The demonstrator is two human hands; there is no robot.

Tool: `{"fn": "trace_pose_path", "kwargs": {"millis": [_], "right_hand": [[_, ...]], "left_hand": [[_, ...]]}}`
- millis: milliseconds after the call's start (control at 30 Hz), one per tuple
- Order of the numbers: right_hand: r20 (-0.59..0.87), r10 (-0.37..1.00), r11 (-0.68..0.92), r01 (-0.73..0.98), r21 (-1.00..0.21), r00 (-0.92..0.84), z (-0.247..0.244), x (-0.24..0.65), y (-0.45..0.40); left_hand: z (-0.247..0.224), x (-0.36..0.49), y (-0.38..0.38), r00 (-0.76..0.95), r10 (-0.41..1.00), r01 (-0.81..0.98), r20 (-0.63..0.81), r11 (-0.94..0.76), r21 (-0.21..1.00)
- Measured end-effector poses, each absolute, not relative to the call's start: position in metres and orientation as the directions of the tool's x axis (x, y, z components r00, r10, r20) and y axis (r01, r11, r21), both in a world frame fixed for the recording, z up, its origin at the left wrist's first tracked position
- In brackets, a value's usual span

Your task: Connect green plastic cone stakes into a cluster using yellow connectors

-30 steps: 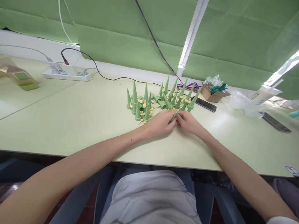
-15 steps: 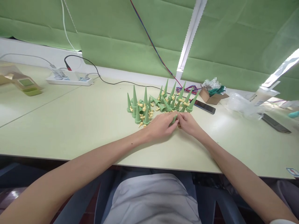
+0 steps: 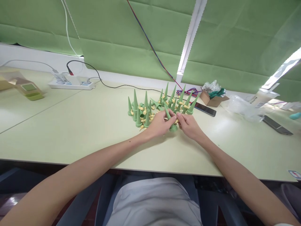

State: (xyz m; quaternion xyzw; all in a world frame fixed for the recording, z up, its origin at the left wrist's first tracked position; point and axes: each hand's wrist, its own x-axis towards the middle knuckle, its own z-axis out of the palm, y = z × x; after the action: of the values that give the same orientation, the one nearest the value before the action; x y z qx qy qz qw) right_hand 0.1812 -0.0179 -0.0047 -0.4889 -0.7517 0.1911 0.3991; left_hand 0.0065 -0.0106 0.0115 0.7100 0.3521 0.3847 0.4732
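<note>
My left hand [image 3: 162, 123] grips a green cone [image 3: 173, 127] — tip up and tilted, wide base now in view; half a second ago only a bit showed between my hands. My right hand [image 3: 188, 125] pinches a small yellow piece [image 3: 176, 121] at the cone's side. Both hands well in from the worktop's [image 3: 82, 135] front edge — other cones [image 3: 138, 119] and yellow bits just beyond, phone [image 3: 205, 109] toward the back edge.

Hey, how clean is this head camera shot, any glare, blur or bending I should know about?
Head view: glare through the gap at far right; soft sheen on the tabletop; carton at left looks smeared; wide-angle stretch enlarges the forearms near the lower corners; small yellow pieces too fine to separate.
</note>
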Motion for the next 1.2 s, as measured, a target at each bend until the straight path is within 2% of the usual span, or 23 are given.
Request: {"fn": "trace_pose_path", "kwargs": {"millis": [200, 333, 767, 867, 1000, 1100, 1200], "right_hand": [[0.366, 0.901, 0.432, 0.547, -0.717, -0.232, -0.004, 0.180, -0.018], [0.353, 0.903, 0.429, 0.514, -0.743, -0.244, -0.006, 0.181, -0.016], [0.325, 0.905, 0.421, 0.476, -0.772, -0.274, -0.003, 0.180, -0.015], [0.307, 0.918, 0.393, 0.464, -0.794, -0.253, -0.003, 0.180, -0.015], [0.295, 0.939, 0.343, 0.443, -0.828, -0.176, -0.005, 0.181, -0.012], [0.294, 0.946, 0.325, 0.435, -0.840, -0.139, -0.006, 0.182, -0.010], [0.302, 0.944, 0.327, 0.457, -0.827, -0.130, -0.006, 0.182, -0.009]], "left_hand": [[0.006, 0.007, -0.013, 0.454, 0.763, 0.256, 0.461, -0.607, 0.753], [-0.001, 0.007, -0.010, 0.469, 0.686, 0.312, 0.557, -0.718, 0.622], [-0.004, 0.003, -0.009, 0.572, 0.554, 0.370, 0.604, -0.832, 0.413], [-0.002, 0.004, -0.009, 0.546, 0.607, 0.381, 0.578, -0.794, 0.473], [0.005, 0.005, -0.011, 0.450, 0.769, 0.378, 0.454, -0.624, 0.684], [0.010, 0.004, -0.011, 0.416, 0.851, 0.285, 0.320, -0.457, 0.843], [0.010, 0.004, -0.011, 0.404, 0.883, 0.205, 0.241, -0.344, 0.917]]}}
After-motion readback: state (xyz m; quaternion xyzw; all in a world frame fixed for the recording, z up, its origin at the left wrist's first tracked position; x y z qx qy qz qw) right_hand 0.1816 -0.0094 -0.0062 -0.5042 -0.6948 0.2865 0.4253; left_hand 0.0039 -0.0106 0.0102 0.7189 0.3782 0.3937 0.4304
